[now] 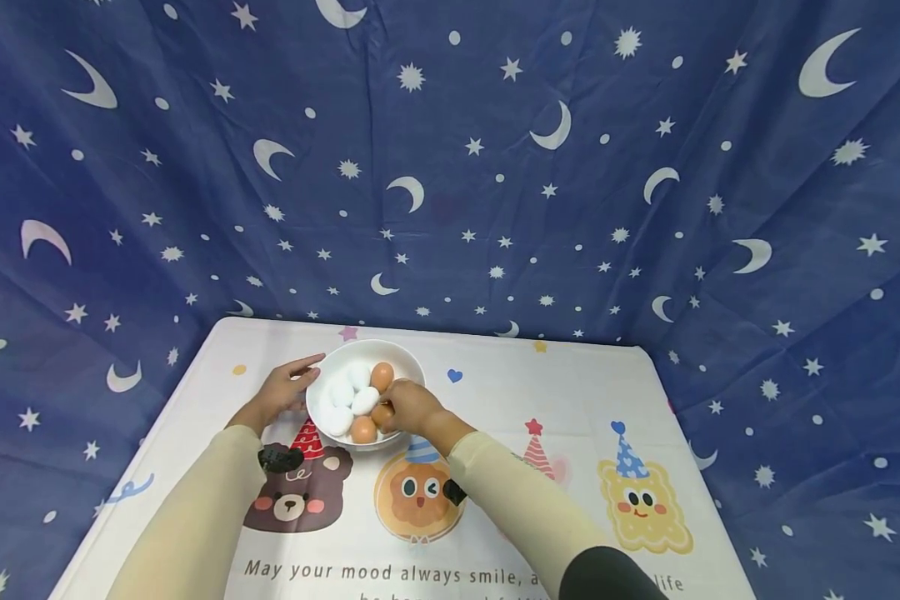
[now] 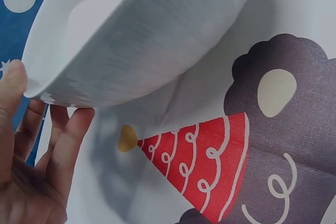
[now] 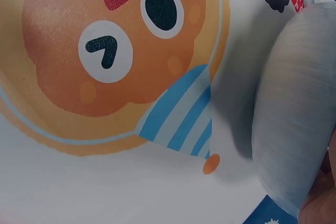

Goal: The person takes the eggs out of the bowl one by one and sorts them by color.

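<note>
A white bowl [image 1: 328,367] stands near the far left of the table, with several white eggs [image 1: 365,401] and brown eggs [image 1: 363,430] inside. My left hand [image 1: 283,389] holds the bowl's left side. In the left wrist view, the thumb of the left hand [image 2: 37,166] lies at the rim of the bowl [image 2: 157,45] and fingertips touch its underside. Reaching in over the right rim, my right hand [image 1: 414,408] grips a brown egg [image 1: 380,414], which its fingers partly cover. The right wrist view catches only part of the right hand [image 3: 321,195] behind the bowl [image 3: 294,103].
The table wears a white printed cloth [image 1: 495,517] with cartoon figures and lettering. A dark blue curtain [image 1: 450,167] with moons and stars hangs behind the table and along its sides. Dark bands sit at both wrists.
</note>
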Motion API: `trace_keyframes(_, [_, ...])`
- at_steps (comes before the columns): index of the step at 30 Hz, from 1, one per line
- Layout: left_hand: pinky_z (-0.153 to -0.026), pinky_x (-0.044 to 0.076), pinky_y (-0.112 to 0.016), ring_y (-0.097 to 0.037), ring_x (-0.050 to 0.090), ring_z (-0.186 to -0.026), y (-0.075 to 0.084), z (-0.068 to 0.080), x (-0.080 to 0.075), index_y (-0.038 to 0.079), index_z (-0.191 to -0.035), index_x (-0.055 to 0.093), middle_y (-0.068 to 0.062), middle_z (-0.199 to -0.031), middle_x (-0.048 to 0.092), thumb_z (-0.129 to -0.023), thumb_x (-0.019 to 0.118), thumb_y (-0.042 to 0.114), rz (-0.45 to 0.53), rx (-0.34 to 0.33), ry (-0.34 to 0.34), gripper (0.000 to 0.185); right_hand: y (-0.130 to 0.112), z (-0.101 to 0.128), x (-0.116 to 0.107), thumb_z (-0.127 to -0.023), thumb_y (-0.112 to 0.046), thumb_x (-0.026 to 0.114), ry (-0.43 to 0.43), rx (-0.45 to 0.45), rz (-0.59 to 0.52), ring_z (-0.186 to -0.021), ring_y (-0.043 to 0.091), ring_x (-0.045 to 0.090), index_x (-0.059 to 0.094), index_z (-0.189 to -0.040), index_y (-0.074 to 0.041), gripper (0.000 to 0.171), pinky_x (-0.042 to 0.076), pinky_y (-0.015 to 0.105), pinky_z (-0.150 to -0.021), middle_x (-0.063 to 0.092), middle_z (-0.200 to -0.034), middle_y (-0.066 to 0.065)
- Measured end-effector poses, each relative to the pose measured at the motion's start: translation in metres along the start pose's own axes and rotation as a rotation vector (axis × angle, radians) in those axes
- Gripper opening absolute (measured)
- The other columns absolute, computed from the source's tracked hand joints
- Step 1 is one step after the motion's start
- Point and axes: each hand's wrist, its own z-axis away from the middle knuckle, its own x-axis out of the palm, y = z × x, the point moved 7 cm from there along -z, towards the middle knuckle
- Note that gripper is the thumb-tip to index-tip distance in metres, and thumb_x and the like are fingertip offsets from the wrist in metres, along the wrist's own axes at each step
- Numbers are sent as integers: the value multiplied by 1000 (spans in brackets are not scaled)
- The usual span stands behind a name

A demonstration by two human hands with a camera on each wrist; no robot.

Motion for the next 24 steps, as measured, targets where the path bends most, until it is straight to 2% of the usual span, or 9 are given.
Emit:
trace_keyframes(8, [-80,62,-36,-26,59,-108,-2,-4,0,17,-153,36,-25,-140,40,-104,50,31,26,-52,-19,53,0,-2,-1,-75,-21,86,26,23,16,-87,9,51,76,-110,-18,37,49,21,-80,65,-99,-6])
trace_keyframes(15, [-82,61,-36,-41,51,-126,-2,-4,0,17,-154,34,-25,-144,38,-104,50,30,43,-73,-28,54,-2,-3,-1,-81,-18,79,46,0,35,-88,9,53,77,-106,-19,25,50,21,-82,67,-98,-6])
trace_keyframes(18, [-82,61,-37,-43,49,-129,-2,-3,0,17,-154,33,-26,-145,37,-104,50,31,46,-76,-34,55,-4,-3,-1,-84,-17,77,48,-7,32,-87,9,54,78,-104,-19,21,50,21,-82,67,-96,-5])
trace_keyframes(24, [-84,60,-39,-44,48,-129,-1,-2,0,17,-154,33,-26,-144,37,-104,50,31,56,-77,-35,55,-4,-5,-1,-82,-15,77,41,-7,50,-90,10,55,77,-106,-19,24,50,21,-86,66,-97,-5])
